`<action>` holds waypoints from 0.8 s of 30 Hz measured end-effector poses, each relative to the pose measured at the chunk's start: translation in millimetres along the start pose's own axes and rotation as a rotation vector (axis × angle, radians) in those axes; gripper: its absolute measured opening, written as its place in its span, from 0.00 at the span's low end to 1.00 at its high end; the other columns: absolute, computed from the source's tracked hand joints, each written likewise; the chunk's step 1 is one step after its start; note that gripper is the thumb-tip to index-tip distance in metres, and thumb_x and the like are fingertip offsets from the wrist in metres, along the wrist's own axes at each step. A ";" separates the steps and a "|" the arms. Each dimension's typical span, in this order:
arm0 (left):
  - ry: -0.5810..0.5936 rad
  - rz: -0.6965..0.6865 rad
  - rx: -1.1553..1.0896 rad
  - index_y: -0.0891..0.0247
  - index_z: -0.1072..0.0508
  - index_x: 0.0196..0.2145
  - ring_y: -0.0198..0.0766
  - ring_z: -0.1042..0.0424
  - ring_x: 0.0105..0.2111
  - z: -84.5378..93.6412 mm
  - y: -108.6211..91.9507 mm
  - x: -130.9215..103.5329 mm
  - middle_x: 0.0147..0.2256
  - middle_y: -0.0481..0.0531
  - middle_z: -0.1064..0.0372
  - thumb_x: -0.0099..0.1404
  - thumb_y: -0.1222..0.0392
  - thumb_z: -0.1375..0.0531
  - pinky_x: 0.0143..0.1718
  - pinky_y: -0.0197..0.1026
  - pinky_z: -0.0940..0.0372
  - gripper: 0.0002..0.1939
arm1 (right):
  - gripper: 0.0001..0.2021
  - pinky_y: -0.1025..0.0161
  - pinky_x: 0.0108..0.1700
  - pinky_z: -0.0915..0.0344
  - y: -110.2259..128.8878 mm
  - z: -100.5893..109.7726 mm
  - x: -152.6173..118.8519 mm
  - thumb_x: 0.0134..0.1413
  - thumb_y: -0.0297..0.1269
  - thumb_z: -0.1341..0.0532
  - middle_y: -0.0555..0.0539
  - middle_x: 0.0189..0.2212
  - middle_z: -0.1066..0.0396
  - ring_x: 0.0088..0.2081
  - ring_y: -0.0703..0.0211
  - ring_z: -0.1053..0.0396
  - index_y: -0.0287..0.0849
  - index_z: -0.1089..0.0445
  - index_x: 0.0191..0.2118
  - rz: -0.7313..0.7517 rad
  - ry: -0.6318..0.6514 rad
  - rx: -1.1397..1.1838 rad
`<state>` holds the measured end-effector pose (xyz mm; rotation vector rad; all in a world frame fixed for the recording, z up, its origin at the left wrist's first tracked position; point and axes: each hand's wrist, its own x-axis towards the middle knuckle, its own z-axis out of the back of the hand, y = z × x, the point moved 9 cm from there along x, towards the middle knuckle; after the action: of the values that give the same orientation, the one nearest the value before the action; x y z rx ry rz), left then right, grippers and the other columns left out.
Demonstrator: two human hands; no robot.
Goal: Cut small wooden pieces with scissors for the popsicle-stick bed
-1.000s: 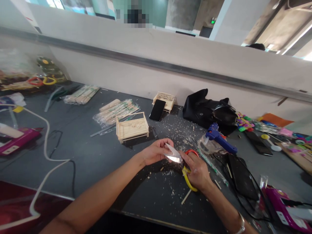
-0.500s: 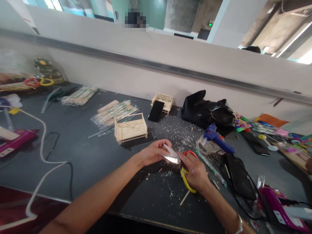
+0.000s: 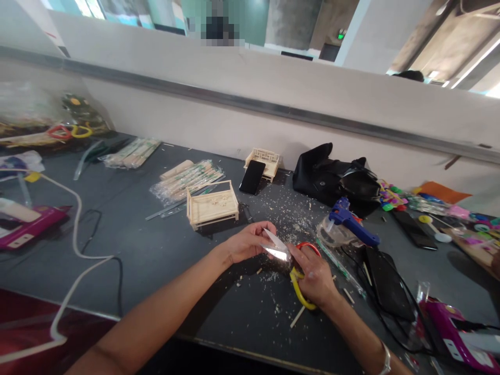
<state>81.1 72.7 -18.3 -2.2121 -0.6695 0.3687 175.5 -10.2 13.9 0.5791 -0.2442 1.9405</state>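
Note:
My right hand (image 3: 314, 278) is closed round the red and yellow handles of the scissors (image 3: 278, 253), whose blades are parted and point up and left. Beside the blade tips is my left hand (image 3: 247, 244), its fingers bent together in a pinch; whatever lies between them is too small to make out. Pale shavings (image 3: 291, 216) are scattered around both hands. A small wooden frame with a slatted base (image 3: 214, 207) stands to the left, beyond my left forearm. Behind it, a phone (image 3: 252, 177) leans on a second small wooden piece (image 3: 269, 160).
A blue glue gun (image 3: 349, 223) rests at the right on a clear holder, near a black bag (image 3: 332, 177). Dark phones and cables lie further right, beside a magenta power strip (image 3: 455, 333). Wrapped stick bundles (image 3: 191, 179) lie back left; a white cable (image 3: 76, 224) crosses the left.
The whole view has shifted slightly, so the things on the table appear a little further right. Both hands and the scissors keep nearly the same pose.

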 end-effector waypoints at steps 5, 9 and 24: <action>0.010 0.009 -0.019 0.65 0.28 0.30 0.33 0.29 0.24 -0.6 0.2 -0.7 0.24 0.48 0.27 0.43 0.63 0.25 0.26 0.36 0.31 0.19 | 0.27 0.66 0.29 0.35 -3.4 -2.9 -4.4 0.46 0.23 0.44 0.46 0.30 0.27 0.29 0.58 0.31 0.44 0.28 0.54 -0.012 0.002 -0.007; 0.008 0.008 -0.016 0.65 0.29 0.30 0.35 0.28 0.24 0.2 -0.2 -1.0 0.25 0.48 0.26 0.41 0.66 0.25 0.26 0.36 0.31 0.20 | 0.25 0.67 0.27 0.36 0.6 1.9 -2.6 0.47 0.23 0.45 0.47 0.29 0.27 0.28 0.59 0.31 0.43 0.27 0.52 0.010 -0.032 -0.046; -0.004 0.016 0.020 0.65 0.28 0.29 0.29 0.31 0.22 0.8 -1.8 -2.8 0.23 0.45 0.29 0.43 0.65 0.25 0.25 0.30 0.38 0.18 | 0.23 0.67 0.30 0.36 5.5 6.4 5.2 0.47 0.25 0.44 0.46 0.31 0.27 0.30 0.59 0.31 0.43 0.28 0.50 0.030 -0.011 -0.065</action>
<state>77.9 72.6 -17.3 -2.1991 -0.6481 0.3867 170.7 -11.1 22.5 0.5460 -0.3237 1.9509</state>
